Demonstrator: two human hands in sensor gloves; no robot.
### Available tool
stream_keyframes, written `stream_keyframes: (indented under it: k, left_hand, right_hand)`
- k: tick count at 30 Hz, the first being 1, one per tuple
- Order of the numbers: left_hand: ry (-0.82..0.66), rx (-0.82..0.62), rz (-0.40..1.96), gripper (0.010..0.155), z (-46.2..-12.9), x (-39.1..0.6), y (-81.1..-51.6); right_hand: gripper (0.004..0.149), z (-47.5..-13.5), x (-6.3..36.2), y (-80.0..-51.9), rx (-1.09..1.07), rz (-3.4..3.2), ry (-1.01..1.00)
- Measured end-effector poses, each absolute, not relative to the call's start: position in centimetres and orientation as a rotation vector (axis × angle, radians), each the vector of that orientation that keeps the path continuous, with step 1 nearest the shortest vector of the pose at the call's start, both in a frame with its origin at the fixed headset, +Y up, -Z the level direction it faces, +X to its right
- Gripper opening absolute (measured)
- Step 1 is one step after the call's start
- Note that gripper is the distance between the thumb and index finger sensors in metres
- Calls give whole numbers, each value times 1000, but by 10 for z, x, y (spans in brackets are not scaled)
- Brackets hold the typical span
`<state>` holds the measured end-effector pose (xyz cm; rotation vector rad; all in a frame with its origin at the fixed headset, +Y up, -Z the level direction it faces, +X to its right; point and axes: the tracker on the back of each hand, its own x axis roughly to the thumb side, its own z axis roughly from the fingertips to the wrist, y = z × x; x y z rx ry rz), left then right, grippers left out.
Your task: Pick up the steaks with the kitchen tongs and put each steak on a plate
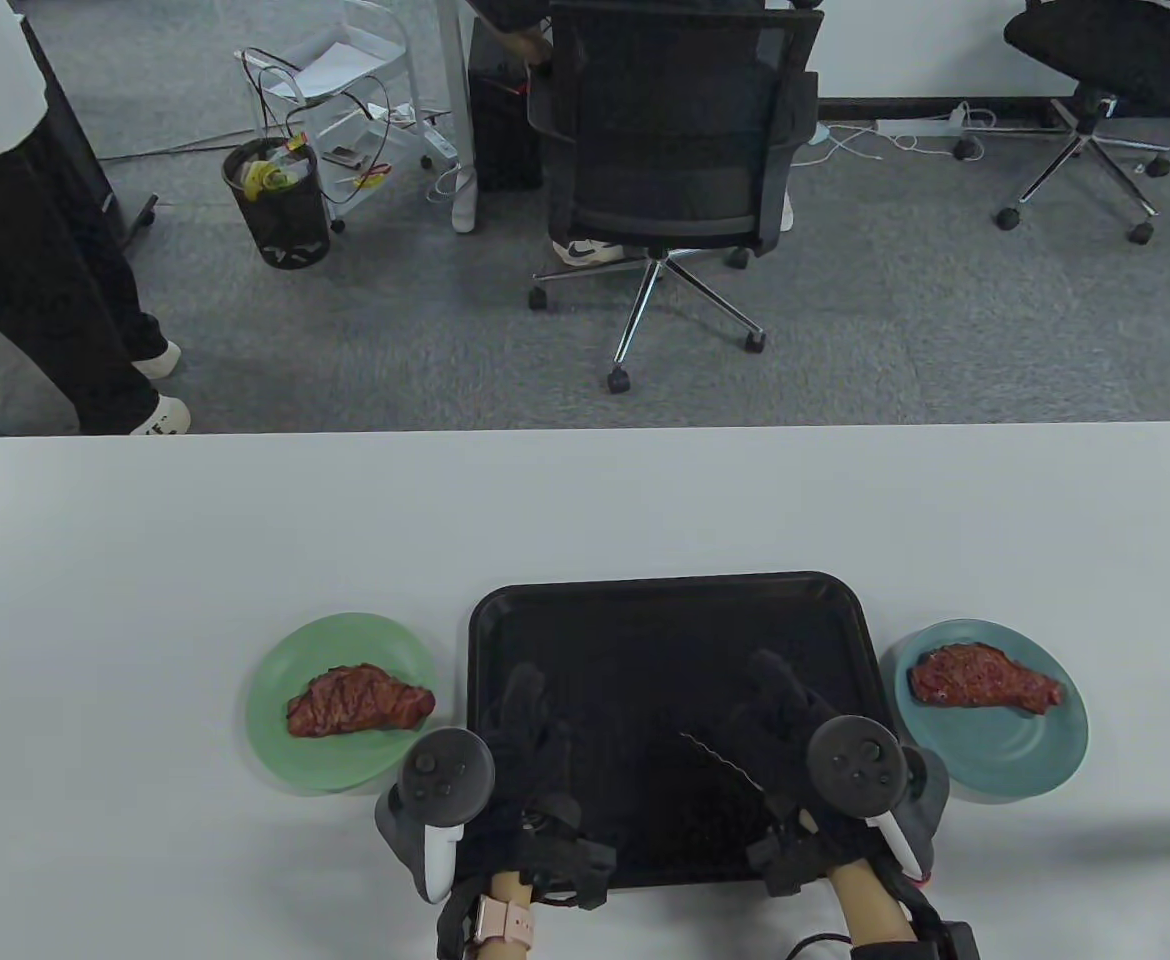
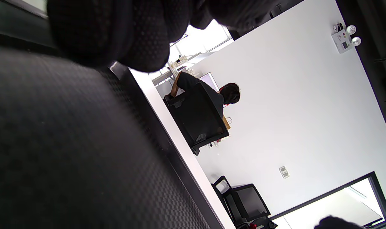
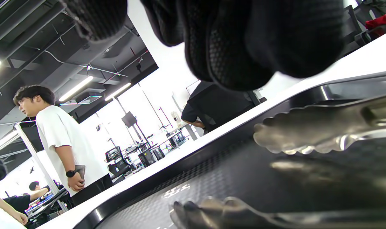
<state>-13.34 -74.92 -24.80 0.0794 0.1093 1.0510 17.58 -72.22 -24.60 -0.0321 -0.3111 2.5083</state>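
Now both steaks sit plated; the left hand (image 1: 525, 740) lies flat on the tray (image 1: 665, 620), the right hand's (image 1: 780, 720) grip seemingly resting over the tongs (image 1: 720, 765).

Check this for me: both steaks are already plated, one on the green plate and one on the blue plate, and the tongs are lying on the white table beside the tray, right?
Not quite. The table view shows the tongs in the black tray, not on the white table. The rest holds: one steak on the green plate, the other steak on the blue plate.

Even overhead light, soft shadows; wrist views backlit, near gloves blurred, windows overexposed.
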Motion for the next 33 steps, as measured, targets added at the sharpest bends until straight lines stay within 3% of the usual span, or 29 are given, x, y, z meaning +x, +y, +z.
stream_keyframes:
  k: [33]
  left_hand:
    - [124, 56, 1056, 65, -253, -135, -754]
  right_hand:
    - [62, -245, 170, -722, -9, 2621, -254]
